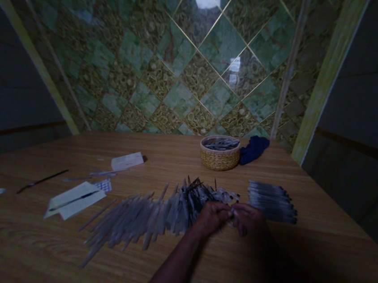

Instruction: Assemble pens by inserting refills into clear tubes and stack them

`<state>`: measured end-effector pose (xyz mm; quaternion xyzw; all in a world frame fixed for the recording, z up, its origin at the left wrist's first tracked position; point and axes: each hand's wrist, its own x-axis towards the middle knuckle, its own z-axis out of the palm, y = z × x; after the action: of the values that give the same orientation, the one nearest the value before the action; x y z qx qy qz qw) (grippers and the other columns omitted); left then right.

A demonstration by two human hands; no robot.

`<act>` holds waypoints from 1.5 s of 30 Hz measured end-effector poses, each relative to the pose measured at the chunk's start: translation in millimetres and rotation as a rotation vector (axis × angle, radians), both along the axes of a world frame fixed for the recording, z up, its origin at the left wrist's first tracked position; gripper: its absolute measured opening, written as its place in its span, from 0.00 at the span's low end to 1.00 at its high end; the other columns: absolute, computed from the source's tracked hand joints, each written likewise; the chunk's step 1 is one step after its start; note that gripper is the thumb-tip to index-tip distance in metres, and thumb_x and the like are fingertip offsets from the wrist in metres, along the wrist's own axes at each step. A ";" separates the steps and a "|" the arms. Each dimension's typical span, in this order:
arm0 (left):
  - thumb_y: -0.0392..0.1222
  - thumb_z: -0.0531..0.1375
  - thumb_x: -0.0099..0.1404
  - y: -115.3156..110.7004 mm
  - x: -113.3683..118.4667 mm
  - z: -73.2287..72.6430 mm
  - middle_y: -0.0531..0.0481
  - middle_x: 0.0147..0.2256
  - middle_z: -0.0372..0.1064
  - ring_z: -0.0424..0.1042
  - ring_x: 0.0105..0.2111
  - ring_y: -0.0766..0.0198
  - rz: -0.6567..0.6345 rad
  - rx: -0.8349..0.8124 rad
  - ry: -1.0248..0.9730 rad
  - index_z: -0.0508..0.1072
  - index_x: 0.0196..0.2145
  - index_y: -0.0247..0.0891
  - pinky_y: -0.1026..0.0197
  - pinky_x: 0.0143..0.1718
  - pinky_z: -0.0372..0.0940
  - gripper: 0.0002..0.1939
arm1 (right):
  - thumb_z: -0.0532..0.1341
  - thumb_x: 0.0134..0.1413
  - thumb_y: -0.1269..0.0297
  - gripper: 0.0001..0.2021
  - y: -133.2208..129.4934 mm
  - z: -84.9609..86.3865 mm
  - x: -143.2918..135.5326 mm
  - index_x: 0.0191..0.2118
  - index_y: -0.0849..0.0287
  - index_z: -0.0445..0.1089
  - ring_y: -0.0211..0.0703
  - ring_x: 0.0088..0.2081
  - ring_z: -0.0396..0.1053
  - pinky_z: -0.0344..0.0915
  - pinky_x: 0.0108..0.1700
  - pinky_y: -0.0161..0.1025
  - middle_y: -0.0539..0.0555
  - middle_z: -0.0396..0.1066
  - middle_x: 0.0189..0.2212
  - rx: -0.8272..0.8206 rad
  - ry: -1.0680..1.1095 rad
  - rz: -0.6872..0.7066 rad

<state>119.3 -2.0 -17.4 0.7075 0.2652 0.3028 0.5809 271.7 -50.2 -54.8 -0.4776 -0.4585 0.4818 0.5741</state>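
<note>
My left hand and my right hand meet over the table, fingers pinched together at one spot. Something small and pale sits between the fingertips, too dim and small to name. Just left of my hands spreads a long heap of translucent pen barrels. Dark, thin pen parts lie piled at the heap's right end, partly behind my left hand. Beyond my right hand is a neat row of pens with dark ends, laid side by side.
A woven basket full of pens stands at the back, with a dark blue cloth against it. At the left are a white box, paper sheets with a pen on top, and a thin black stick. A tiled wall rises behind the table.
</note>
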 end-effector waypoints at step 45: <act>0.35 0.55 0.54 -4.8 -9.6 25.9 0.41 0.38 0.71 0.68 0.42 0.53 0.089 0.911 1.135 0.74 0.35 0.36 0.57 0.43 0.62 0.11 | 0.66 0.38 0.54 0.16 4.9 -2.2 25.6 0.28 0.60 0.65 0.32 0.11 0.59 0.50 0.13 0.29 0.47 0.68 0.14 -0.099 0.238 -0.188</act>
<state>109.7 -6.8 8.5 0.9158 0.4015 -0.0069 -0.0111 297.3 -45.3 -57.1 -0.4856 -0.3161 0.5014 0.6425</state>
